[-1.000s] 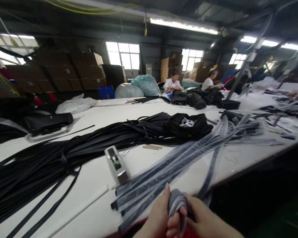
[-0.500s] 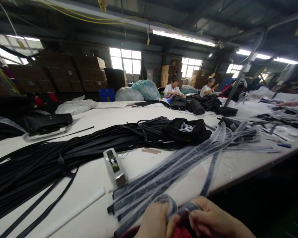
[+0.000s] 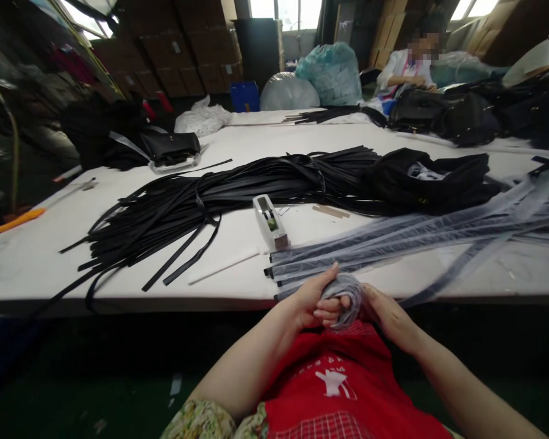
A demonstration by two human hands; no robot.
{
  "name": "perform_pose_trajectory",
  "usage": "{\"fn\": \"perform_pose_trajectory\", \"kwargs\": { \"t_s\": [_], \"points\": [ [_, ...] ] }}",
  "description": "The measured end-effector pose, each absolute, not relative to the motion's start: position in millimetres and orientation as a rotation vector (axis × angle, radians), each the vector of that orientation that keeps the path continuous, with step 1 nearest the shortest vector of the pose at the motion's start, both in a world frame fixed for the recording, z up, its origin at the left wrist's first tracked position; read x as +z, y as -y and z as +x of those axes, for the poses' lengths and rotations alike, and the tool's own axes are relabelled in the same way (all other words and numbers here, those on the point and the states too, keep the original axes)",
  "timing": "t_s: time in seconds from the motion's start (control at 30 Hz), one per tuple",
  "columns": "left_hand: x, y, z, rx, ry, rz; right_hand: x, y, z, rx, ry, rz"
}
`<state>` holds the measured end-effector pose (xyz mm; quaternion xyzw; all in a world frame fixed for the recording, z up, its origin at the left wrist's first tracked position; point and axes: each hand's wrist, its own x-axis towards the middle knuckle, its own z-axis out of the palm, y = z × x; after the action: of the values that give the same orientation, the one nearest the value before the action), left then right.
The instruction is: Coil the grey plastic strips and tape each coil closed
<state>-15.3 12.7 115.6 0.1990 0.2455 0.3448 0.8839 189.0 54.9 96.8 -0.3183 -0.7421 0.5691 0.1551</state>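
A strap in clear plastic is wound into a round coil just in front of the red apron. My left hand is wrapped round the coil's left side, with fingers through its middle and the thumb pointing up. On the other side my right hand presses against the coil, its fingertips partly hidden. Several plastic-sleeved dark straps lie side by side on the table beyond my hands. A white tape dispenser stands past their left ends.
A long bundle of black straps crosses the white table. A black bag sits at its right end, another black bag farther left. An orange-handled tool lies near the left edge. Across the table sits a co-worker.
My view has tilted down and swung left. The loose loops of strap between my hands are now a compact round coil, held by both hands.
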Motion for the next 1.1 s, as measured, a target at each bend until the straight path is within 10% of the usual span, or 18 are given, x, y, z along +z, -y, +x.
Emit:
{"fn": "perform_pose_trajectory", "kwargs": {
  "t_s": [0.13,0.33,0.53,1.1],
  "points": [
    [110.4,-12.3,-9.9,1.024,-0.462,0.4,80.4,-23.7,157.5,1.996,1.73,-0.904],
    [98.1,1.6,-29.5,1.282,-1.167,0.774,101.4,-49.4,156.6,1.625,2.129,-0.948],
    [103.8,22.9,-47.3,0.808,-1.419,1.563,126.3,-66.0,153.7,1.711,2.755,-0.551],
    [76.2,56.2,-9.7,1.129,-1.495,1.048,92.8,-64.9,147.8,2.165,2.497,-0.717]
  ]
}}
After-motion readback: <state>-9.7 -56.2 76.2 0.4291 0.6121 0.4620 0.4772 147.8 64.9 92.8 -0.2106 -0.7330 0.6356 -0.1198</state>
